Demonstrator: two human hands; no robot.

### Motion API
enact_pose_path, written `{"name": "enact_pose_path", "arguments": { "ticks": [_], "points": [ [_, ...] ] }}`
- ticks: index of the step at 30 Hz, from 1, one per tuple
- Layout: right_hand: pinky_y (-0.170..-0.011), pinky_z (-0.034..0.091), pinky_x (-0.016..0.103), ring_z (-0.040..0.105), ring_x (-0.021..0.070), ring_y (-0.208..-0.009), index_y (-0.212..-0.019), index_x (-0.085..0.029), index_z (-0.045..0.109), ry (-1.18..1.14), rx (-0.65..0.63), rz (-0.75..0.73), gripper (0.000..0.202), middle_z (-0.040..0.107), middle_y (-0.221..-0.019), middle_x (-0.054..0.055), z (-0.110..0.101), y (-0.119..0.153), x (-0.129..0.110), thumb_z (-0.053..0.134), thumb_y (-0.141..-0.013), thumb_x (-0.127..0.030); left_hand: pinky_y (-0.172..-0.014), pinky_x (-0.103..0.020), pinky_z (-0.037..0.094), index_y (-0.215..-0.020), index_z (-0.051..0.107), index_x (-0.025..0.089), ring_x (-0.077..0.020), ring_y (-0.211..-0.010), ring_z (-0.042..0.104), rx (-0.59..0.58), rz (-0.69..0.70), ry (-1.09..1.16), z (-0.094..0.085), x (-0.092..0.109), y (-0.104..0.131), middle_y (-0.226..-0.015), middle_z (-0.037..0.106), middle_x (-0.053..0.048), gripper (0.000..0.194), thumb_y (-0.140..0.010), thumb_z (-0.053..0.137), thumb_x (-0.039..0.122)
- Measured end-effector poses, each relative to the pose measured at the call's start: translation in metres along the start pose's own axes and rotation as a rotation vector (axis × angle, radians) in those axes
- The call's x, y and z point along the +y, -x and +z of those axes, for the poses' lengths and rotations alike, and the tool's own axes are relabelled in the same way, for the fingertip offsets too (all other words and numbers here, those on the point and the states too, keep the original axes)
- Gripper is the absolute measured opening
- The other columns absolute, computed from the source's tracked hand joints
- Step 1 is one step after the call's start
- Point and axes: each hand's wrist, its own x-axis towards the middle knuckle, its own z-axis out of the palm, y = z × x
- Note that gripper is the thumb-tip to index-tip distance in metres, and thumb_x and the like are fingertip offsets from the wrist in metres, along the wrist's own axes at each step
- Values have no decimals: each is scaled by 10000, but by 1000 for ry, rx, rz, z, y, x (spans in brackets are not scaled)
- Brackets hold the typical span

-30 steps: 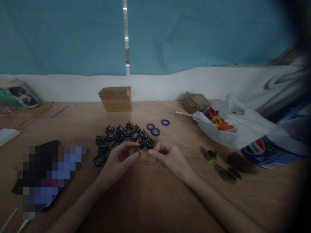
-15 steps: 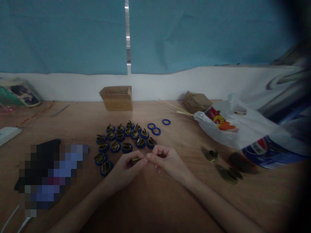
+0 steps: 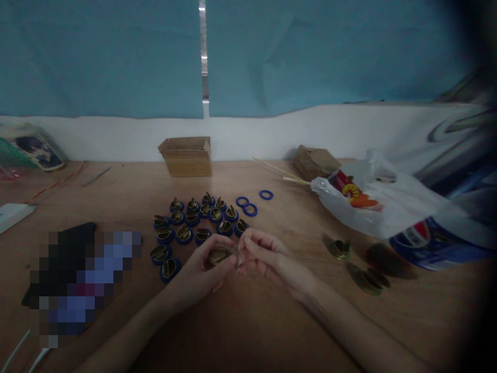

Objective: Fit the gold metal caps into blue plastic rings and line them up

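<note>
My left hand (image 3: 196,269) is closed around a round brass piece (image 3: 218,256), which shows between thumb and forefinger. Right beside it, my right hand (image 3: 267,255) is closed, its fingertips pinched together against the left fingertips; whatever they hold is hidden. Beyond my left hand stand several brass pieces with upright flaps, each seated in a blue ring (image 3: 184,234). Three loose blue rings (image 3: 250,209) lie flat behind my right hand, two of them overlapping. To the right are more brass pieces (image 3: 341,250) without blue rings.
An open cardboard box (image 3: 189,165) stands at the back by the wall. At the right are a white plastic bag (image 3: 361,217), a brown paper package (image 3: 315,161) and a blue Pepsi wrapper (image 3: 438,243). A dark object (image 3: 66,259), partly pixelated, lies at the left with cables.
The fingers of both hands have shifted around the brass piece, and more of it now shows in my left hand. My right fingers have turned slightly. The things on the table stay put.
</note>
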Motion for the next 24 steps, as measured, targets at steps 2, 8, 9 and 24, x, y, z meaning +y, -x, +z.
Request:
{"name": "enact_pose_path", "arguments": {
  "ticks": [2, 8, 9, 24],
  "points": [
    [-641, 487, 220, 611, 83, -648, -790, -152, 585, -52, -11, 23, 199, 621, -739, -4, -1, 1, -4, 633, -846, -336, -581, -193, 442, -1044, 495, 224, -86, -673, 567, 7, 75, -53, 0, -1, 2, -880, 600, 10, 305, -784, 649, 260],
    [-501, 397, 179, 505, 57, -536, -761, -156, 583, -35, -40, 147, 191, 560, -638, -39, -2, 2, -2, 693, -793, -308, -672, -273, 494, -1154, 385, 245, -172, -784, 647, 59, 123, -314, -1, -14, 0, -933, 645, -21, 556, -711, 718, 204],
    [-479, 378, 175, 478, 52, -513, -759, -155, 585, -21, -36, 162, 198, 549, -623, -44, -2, 2, -1, 692, -792, -318, -674, -277, 494, -1153, 374, 241, -173, -784, 646, 66, 128, -344, -1, -15, 0, -932, 642, -23, 548, -721, 709, 206],
    [-527, 380, 201, 437, 66, -506, -742, -159, 615, -131, 112, 119, 203, 447, -543, -64, -5, -5, 2, 675, -790, -348, -772, -344, 536, -1035, 450, 218, -225, -910, 675, 154, 162, -148, -5, -18, -4, -988, 696, -68, 526, -635, 790, 190]
  ]
}}
